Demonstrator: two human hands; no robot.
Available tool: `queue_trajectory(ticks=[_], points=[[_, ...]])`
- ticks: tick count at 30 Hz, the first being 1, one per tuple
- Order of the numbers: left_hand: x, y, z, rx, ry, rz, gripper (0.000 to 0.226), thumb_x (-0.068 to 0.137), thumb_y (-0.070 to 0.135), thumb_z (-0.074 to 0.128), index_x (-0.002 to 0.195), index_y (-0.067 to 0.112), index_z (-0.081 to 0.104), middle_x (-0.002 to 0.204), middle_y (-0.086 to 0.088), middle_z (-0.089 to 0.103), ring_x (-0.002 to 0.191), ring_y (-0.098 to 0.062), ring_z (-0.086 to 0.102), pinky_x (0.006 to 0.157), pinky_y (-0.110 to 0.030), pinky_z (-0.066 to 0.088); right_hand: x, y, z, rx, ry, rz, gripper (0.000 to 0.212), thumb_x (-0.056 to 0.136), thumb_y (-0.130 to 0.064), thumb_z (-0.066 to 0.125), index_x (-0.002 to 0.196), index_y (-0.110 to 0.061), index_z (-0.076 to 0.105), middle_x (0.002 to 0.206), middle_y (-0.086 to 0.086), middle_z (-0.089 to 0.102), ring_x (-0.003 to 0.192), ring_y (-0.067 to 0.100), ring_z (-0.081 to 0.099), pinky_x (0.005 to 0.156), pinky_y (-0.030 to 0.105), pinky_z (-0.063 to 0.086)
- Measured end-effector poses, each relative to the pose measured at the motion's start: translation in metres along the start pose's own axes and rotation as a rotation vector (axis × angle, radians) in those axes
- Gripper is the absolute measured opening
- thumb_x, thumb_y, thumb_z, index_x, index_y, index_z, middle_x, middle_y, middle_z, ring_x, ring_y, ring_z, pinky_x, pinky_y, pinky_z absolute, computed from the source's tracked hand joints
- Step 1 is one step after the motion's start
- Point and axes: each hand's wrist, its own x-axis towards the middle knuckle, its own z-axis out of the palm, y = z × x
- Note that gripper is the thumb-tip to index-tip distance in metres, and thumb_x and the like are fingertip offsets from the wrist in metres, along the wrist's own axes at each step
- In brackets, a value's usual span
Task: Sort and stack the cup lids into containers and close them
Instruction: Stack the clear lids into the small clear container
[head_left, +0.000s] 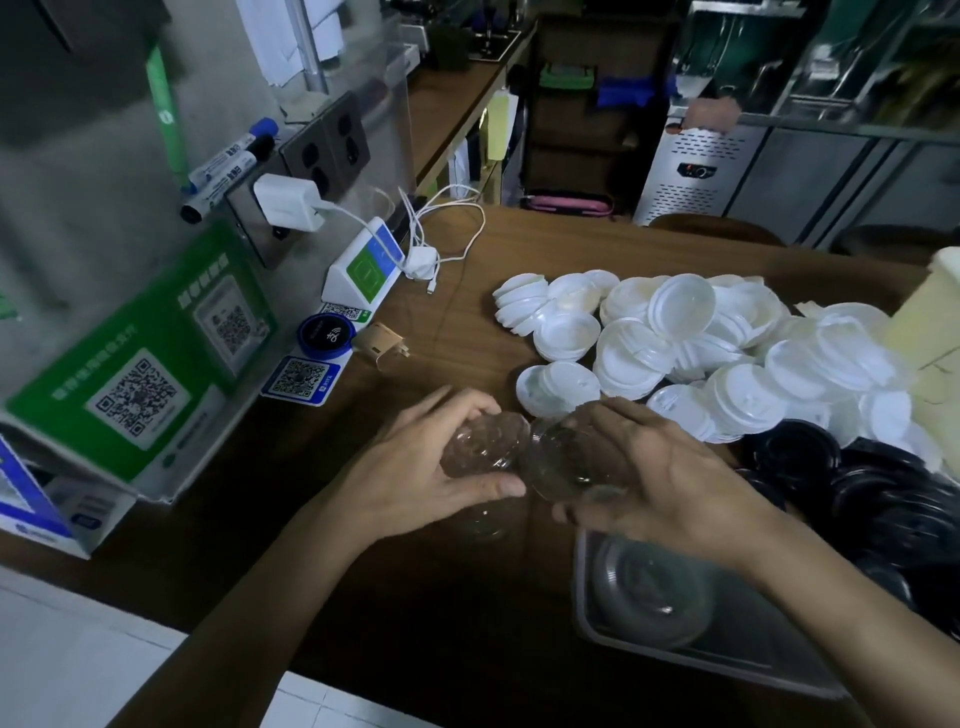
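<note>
While I watch through the head camera, both hands sit just below the middle of the view over the wooden table (571, 249), each busy with a see-through piece. My left hand (431, 467), at seven o'clock from the centre, curls its fingers over the top of a clear lid (483, 447) with the thumb laid along the near rim, so it is grasping that lid. My right hand (649, 483), at five o'clock, wraps fingers and thumb around a second clear lid (563, 462), held tilted. The two lids come edge to edge between the hands; whether the rims actually touch I cannot tell. At six o'clock from the right hand a clear container (753, 636) lies on the table, with more clear lids (649, 587) resting inside it at its left end. At one o'clock from the hands spreads a big heap of white lids (701, 353), some nested in short rows, others loose. At three o'clock, against the heap's near edge, lies a pile of black lids (883, 499). Over at nine to ten o'clock a green sign (140, 364) with square codes leans at the wall, two markers (228, 166) sit above it, and a white charger (285, 202) is plugged into the socket.
</note>
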Motion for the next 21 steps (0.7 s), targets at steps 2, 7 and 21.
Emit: queue_trajectory(ticks=[2, 7, 21], points=[[0.002, 0.016, 0.007, -0.006, -0.003, 0.042, 0.069, 0.073, 0.09, 0.06, 0.125, 0.045, 0.054, 0.12, 0.025, 0.057, 0.11, 0.006, 0.058, 0.092, -0.039, 0.056, -0.022, 0.007, -0.007, -0.023, 0.003, 0.026, 0.082, 0.067, -0.08, 0.069, 0.138, -0.045, 0.046, 0.136, -0.03, 0.042, 0.125, -0.003, 0.049, 0.099, 0.031, 0.05], [0.009, 0.05, 0.032, -0.023, -0.077, 0.121, 0.05, 0.091, 0.072, 0.054, 0.131, 0.042, 0.049, 0.126, 0.022, 0.055, 0.116, -0.001, 0.059, 0.095, -0.043, 0.053, -0.07, 0.026, -0.011, -0.067, -0.047, 0.075, 0.088, 0.064, -0.088, 0.061, 0.139, -0.047, 0.045, 0.141, -0.034, 0.033, 0.122, 0.003, 0.053, 0.096, 0.035, 0.054], [-0.003, 0.101, 0.082, -0.008, -0.183, 0.073, 0.055, 0.075, 0.058, 0.086, 0.113, 0.041, 0.05, 0.137, 0.031, 0.048, 0.132, 0.002, 0.049, 0.102, -0.048, 0.05, -0.103, 0.06, 0.021, 0.071, -0.08, 0.047, 0.091, 0.063, -0.088, 0.067, 0.14, -0.043, 0.048, 0.143, -0.029, 0.041, 0.127, 0.0, 0.053, 0.1, 0.04, 0.053]])
